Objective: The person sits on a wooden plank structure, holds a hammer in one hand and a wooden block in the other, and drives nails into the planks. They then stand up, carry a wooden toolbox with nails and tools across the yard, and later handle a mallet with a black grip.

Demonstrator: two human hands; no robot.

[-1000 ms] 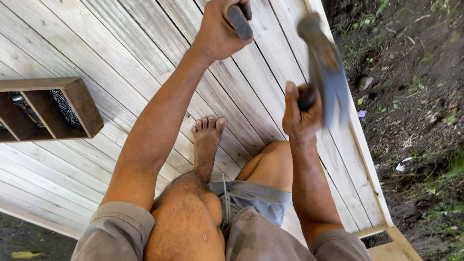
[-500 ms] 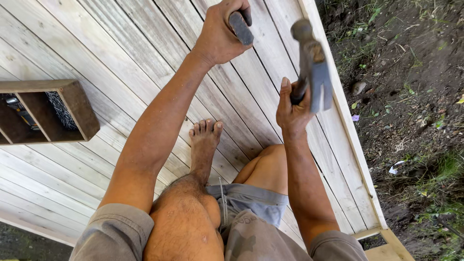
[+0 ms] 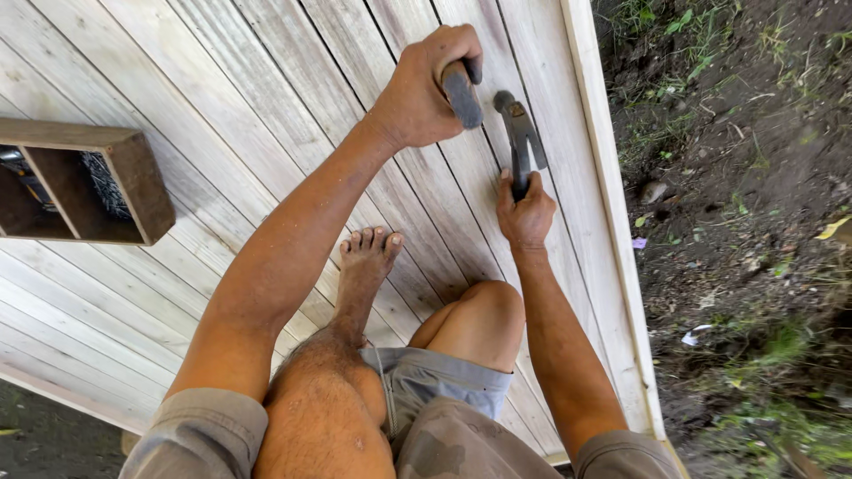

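My left hand (image 3: 424, 87) is stretched out over the pale wooden deck boards (image 3: 222, 98), fingers closed around a short dark grey tool handle (image 3: 461, 96) held upright against the planks. My right hand (image 3: 525, 213) grips the shaft of a metal hammer (image 3: 519, 133). The hammer head is low, just right of the grey tool and close to it. My bare foot (image 3: 366, 257) rests on the boards between my two arms, with one knee bent beside it.
A brown wooden box with compartments (image 3: 133, 186) sits on the deck at the left, with dark items inside. The deck's edge board (image 3: 605, 186) runs along the right. Beyond it lie bare dirt and patches of grass (image 3: 737, 222).
The hammer has swung down from a raised position to just beside the grey tool. My left hand has stayed on that tool.
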